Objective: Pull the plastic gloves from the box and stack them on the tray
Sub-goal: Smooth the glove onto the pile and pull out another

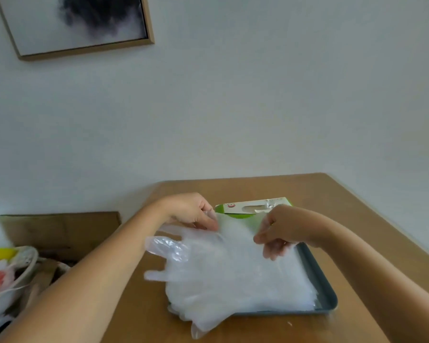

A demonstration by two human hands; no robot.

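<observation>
My left hand (193, 214) and right hand (280, 229) each pinch the far edge of a glove (223, 246), holding it spread just over the stack (233, 283) that fills the tray (328, 297), with the box (253, 206) right behind my knuckles. The film looks light and clingy, so I judge it may stick to my fingers on release and land askew. The stack's finger ends overhang the tray's near-left rim onto the table (344, 199), so a nudge could slide sheets off.
</observation>
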